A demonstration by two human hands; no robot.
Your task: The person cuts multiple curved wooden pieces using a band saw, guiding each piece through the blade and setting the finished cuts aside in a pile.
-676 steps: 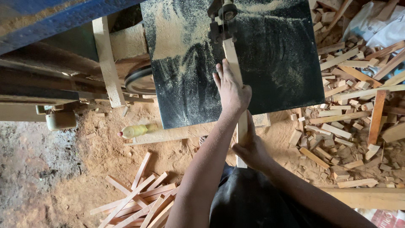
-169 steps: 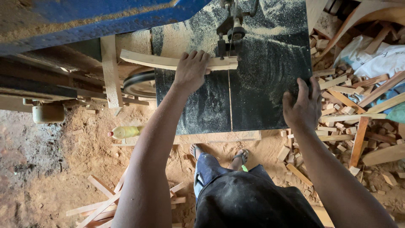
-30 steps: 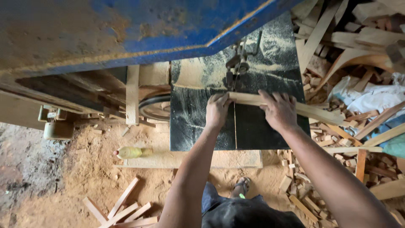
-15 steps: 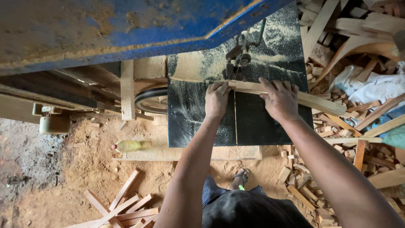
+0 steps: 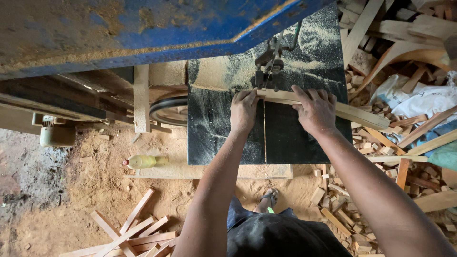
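Observation:
A long pale wooden strip (image 5: 354,113) lies across the black, sawdust-covered saw table (image 5: 214,133), its left end at the blade guide (image 5: 269,66). My left hand (image 5: 243,110) presses on the strip's left end just below the guide. My right hand (image 5: 315,110) lies flat over the strip a little to the right of the blade slot. The strip runs on past the table's right edge. The blade itself is hard to make out.
The saw's blue housing (image 5: 143,33) overhangs the upper left. Wood offcuts (image 5: 376,157) pile up on the right beside white sacks (image 5: 419,100). Loose slats (image 5: 128,233) and a yellow bottle (image 5: 142,162) lie on the sawdust floor. My sandalled foot (image 5: 270,197) stands below the table.
The view has shifted slightly. Both hands stay on the strip, and the strip's left end sits closer under the blade guide than a second ago.

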